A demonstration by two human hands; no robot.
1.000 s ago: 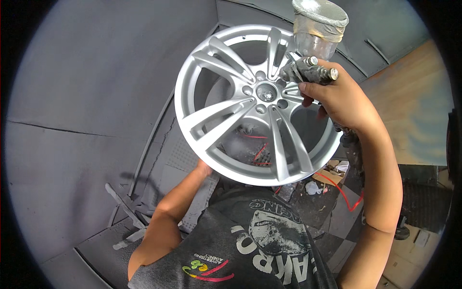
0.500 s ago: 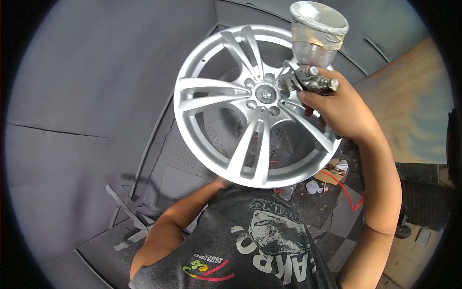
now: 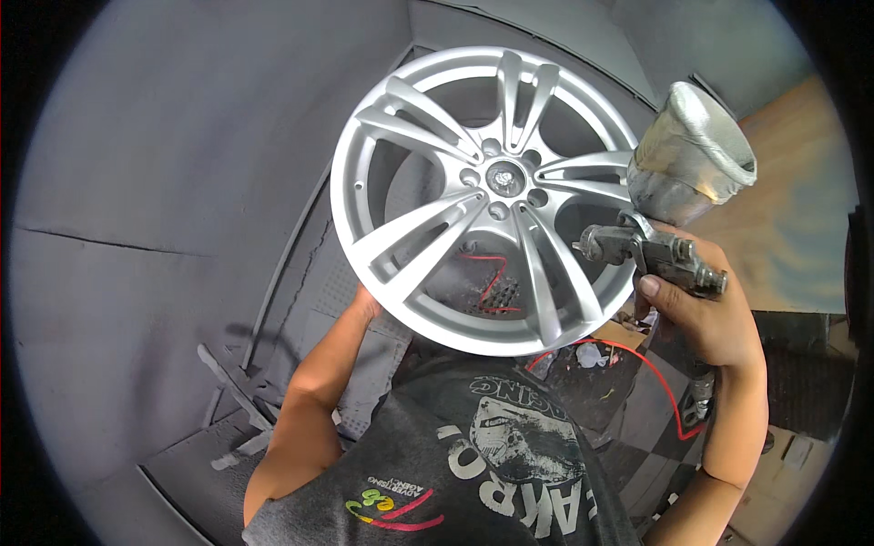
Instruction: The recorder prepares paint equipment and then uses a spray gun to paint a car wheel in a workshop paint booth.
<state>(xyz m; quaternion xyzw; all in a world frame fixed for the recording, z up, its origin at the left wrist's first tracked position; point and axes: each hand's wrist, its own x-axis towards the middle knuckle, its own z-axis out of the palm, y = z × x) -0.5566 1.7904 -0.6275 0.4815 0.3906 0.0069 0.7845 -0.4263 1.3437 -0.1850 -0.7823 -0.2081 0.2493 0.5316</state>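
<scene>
A silver alloy wheel rim (image 3: pixel 503 178) with paired spokes faces me in the middle of the view. At its lower left edge is my left hand (image 3: pixel 367 302); the fingers pass behind the rim and are hidden. My right hand (image 3: pixel 715 318) is closed around a metal spray gun (image 3: pixel 651 250), thumb on its near side. The gun's nozzle points left, toward the wheel's right-hand spokes. On top of the gun sits a cup (image 3: pixel 687 164) wrapped in paint-stained tape, tilted to the right.
A red hose (image 3: pixel 660 378) curves along the floor below the gun. Cardboard and crumpled scraps (image 3: pixel 592 355) lie beneath the wheel's lower right. Grey walls (image 3: pixel 182 164) rise at left and back, a brown panel (image 3: pixel 783 218) at right. A grey-coated metal stand (image 3: pixel 237 387) is lower left.
The spray gun and my right hand have moved right and down, away from the hub. The wheel has turned, its spokes at new angles. My left hand has shifted left and up along the rim.
</scene>
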